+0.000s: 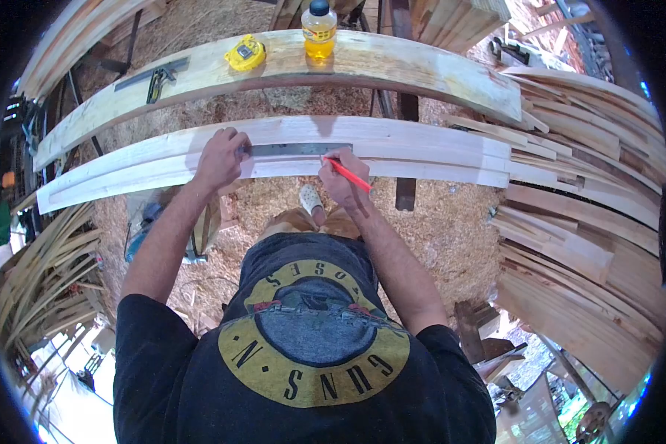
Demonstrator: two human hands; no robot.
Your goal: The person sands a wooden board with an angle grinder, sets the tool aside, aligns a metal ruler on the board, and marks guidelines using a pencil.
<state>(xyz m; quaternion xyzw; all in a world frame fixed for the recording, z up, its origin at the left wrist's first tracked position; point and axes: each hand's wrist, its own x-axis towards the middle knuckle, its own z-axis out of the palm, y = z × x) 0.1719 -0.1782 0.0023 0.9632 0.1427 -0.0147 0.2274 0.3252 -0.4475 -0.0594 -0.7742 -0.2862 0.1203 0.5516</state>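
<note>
My right hand (340, 177) is closed around a red pencil (351, 175), whose tip is near the right end of a grey metal ruler (300, 149). The ruler lies lengthwise on a pale wooden plank (422, 140). At the ruler's left end, my left hand (220, 157) is closed, with its fingers bent over that end. A small dark part shows by those fingertips, but I cannot make out its shape. A second narrow pale board (436, 170) runs along the near side of the plank.
Beyond, a thicker plank (407, 70) carries a yellow tape measure (246, 52), a bottle of yellow liquid (319, 33) and a dark measuring tool (157, 83). Stacked boards (584, 214) crowd the right; thin strips (41, 274) lie left. Wood shavings (436, 237) cover the floor.
</note>
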